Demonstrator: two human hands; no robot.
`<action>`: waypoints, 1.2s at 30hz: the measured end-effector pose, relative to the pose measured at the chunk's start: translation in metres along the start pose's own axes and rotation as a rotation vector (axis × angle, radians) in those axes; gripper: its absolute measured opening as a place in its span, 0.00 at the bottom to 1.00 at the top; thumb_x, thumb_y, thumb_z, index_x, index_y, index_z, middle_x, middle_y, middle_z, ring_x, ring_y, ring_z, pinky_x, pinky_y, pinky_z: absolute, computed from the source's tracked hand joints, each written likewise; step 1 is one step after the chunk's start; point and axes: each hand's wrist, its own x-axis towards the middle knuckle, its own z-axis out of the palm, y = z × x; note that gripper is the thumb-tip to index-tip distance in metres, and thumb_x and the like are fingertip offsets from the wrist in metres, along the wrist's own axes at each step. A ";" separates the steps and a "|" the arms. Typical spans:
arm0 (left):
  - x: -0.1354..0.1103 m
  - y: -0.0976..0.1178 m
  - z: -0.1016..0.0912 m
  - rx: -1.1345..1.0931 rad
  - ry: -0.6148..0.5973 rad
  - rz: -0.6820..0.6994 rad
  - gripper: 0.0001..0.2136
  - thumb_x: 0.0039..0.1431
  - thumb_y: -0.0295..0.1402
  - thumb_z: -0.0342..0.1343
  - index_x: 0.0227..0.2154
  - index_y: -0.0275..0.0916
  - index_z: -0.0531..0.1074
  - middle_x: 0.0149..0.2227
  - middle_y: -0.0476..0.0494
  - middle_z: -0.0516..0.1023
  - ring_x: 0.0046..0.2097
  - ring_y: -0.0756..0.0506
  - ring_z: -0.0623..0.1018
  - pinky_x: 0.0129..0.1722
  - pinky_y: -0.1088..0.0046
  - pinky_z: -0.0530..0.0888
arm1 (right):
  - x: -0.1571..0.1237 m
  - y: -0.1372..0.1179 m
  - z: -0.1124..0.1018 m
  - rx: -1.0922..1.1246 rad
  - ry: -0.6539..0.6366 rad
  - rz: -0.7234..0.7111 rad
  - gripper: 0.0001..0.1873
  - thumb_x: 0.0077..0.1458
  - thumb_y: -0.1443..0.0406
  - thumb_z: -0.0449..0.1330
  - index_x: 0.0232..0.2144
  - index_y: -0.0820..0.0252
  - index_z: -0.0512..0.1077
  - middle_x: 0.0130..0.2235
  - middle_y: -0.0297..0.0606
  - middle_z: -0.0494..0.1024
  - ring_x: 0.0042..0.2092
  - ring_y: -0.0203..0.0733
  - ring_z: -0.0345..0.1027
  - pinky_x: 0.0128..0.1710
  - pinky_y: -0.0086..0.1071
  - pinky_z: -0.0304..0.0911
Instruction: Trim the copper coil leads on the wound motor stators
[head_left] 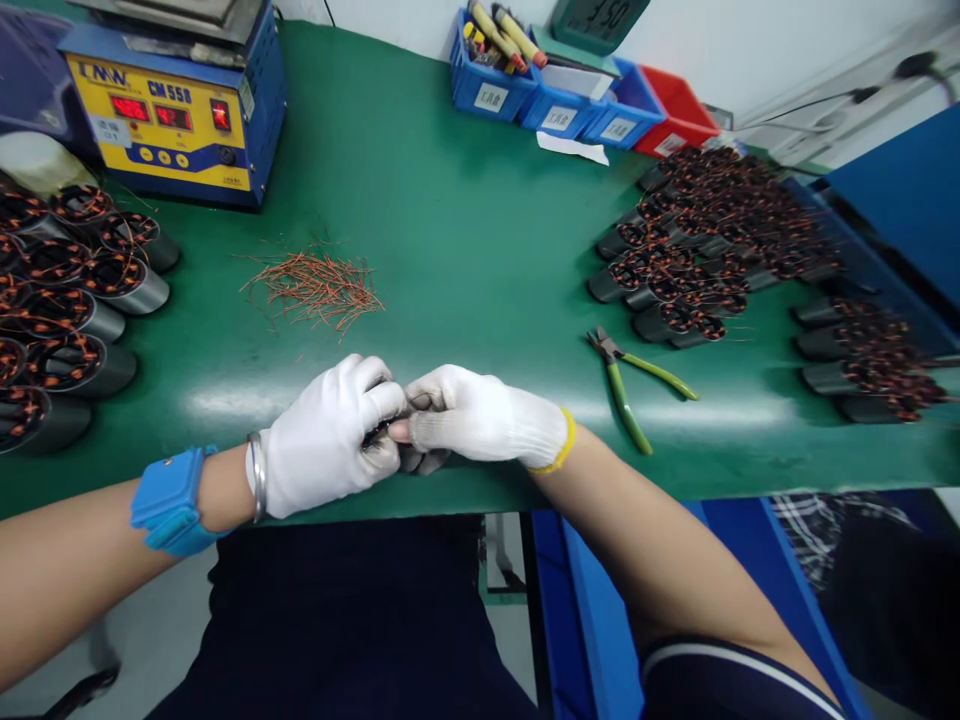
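Both hands wear white gloves and meet over the front edge of the green bench. My left hand [334,435] is closed, its fingers curled around something dark that they almost fully cover. Against those fingertips, my right hand [469,415] is pinched, with a bare thumb tip showing through the glove. What the right fingers grip is hidden. Beyond the hands lies a loose pile of cut copper wires [319,288]. Green-handled cutting pliers [630,380] lie with their jaws apart, to the right of my right hand.
Grey motor stators with copper windings stand in a left group [131,285], a right group [660,320] and a smaller far-right group [832,375]. A yellow-and-blue CM558 control box [172,130] sits back left. Blue bins [491,92] and a red bin [686,115] line the back.
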 end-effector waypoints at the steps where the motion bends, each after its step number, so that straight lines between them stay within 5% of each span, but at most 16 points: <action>1: 0.000 0.000 -0.001 0.006 -0.007 -0.005 0.04 0.52 0.28 0.47 0.29 0.37 0.67 0.33 0.41 0.69 0.34 0.43 0.67 0.31 0.65 0.68 | 0.002 0.001 0.003 0.041 -0.005 -0.006 0.21 0.46 0.51 0.67 0.25 0.65 0.72 0.24 0.36 0.77 0.23 0.32 0.69 0.27 0.28 0.69; 6: -0.003 0.003 -0.004 0.002 -0.001 -0.086 0.05 0.51 0.29 0.49 0.32 0.35 0.65 0.32 0.40 0.69 0.33 0.42 0.69 0.32 0.63 0.70 | 0.005 0.008 0.015 0.119 0.099 -0.038 0.20 0.47 0.52 0.66 0.24 0.64 0.70 0.22 0.35 0.76 0.22 0.32 0.70 0.24 0.25 0.68; 12: -0.014 0.002 -0.009 -0.224 0.052 -0.141 0.31 0.46 0.30 0.54 0.56 0.31 0.55 0.52 0.30 0.68 0.51 0.37 0.72 0.50 0.56 0.72 | -0.001 0.011 0.023 0.045 0.169 -0.142 0.13 0.53 0.58 0.61 0.25 0.63 0.70 0.23 0.34 0.75 0.24 0.33 0.70 0.25 0.26 0.68; 16: -0.011 -0.004 -0.026 -0.524 0.067 -0.419 0.26 0.52 0.35 0.54 0.54 0.35 0.57 0.47 0.35 0.72 0.38 0.44 0.75 0.35 0.66 0.76 | -0.008 0.012 0.022 -0.005 0.214 -0.259 0.14 0.58 0.58 0.57 0.28 0.63 0.71 0.25 0.37 0.75 0.26 0.33 0.69 0.27 0.27 0.68; 22: -0.003 -0.003 -0.049 -0.755 -0.332 -0.592 0.12 0.58 0.39 0.53 0.42 0.39 0.70 0.34 0.47 0.77 0.27 0.50 0.73 0.22 0.75 0.71 | -0.013 0.008 0.021 0.009 0.223 -0.386 0.16 0.58 0.56 0.57 0.28 0.64 0.72 0.25 0.37 0.73 0.26 0.34 0.70 0.26 0.26 0.67; 25: -0.006 -0.001 -0.045 -0.933 -0.279 -0.633 0.17 0.57 0.35 0.55 0.49 0.41 0.64 0.37 0.46 0.77 0.21 0.53 0.70 0.15 0.78 0.67 | -0.013 0.008 0.022 0.117 0.232 -0.355 0.18 0.56 0.54 0.60 0.27 0.64 0.72 0.24 0.36 0.73 0.25 0.34 0.70 0.25 0.26 0.67; 28: -0.010 0.001 -0.041 -0.928 -0.112 -0.508 0.22 0.54 0.29 0.56 0.51 0.43 0.60 0.42 0.42 0.76 0.30 0.48 0.78 0.23 0.73 0.76 | -0.010 0.011 0.022 0.212 0.237 -0.348 0.18 0.53 0.53 0.62 0.27 0.64 0.73 0.24 0.36 0.74 0.24 0.33 0.70 0.23 0.24 0.67; 32: -0.019 0.007 -0.049 -0.500 0.071 -0.093 0.15 0.49 0.25 0.58 0.40 0.45 0.67 0.54 0.37 0.71 0.56 0.37 0.72 0.50 0.54 0.74 | -0.005 0.013 0.020 0.325 0.221 -0.362 0.20 0.50 0.51 0.64 0.26 0.64 0.73 0.23 0.36 0.75 0.21 0.32 0.67 0.20 0.24 0.65; 34: -0.022 0.009 -0.053 -0.334 0.129 0.128 0.09 0.48 0.25 0.59 0.31 0.44 0.67 0.54 0.39 0.71 0.55 0.38 0.72 0.51 0.54 0.73 | -0.004 0.012 0.019 0.316 0.212 -0.384 0.20 0.50 0.50 0.63 0.26 0.63 0.72 0.23 0.35 0.74 0.20 0.32 0.66 0.19 0.25 0.63; 36: -0.022 0.007 -0.051 -0.298 0.238 0.139 0.07 0.49 0.26 0.58 0.25 0.43 0.65 0.50 0.40 0.74 0.50 0.40 0.76 0.46 0.58 0.76 | -0.007 0.010 0.017 0.202 0.224 -0.453 0.20 0.53 0.51 0.61 0.24 0.62 0.71 0.23 0.36 0.74 0.21 0.33 0.66 0.20 0.26 0.62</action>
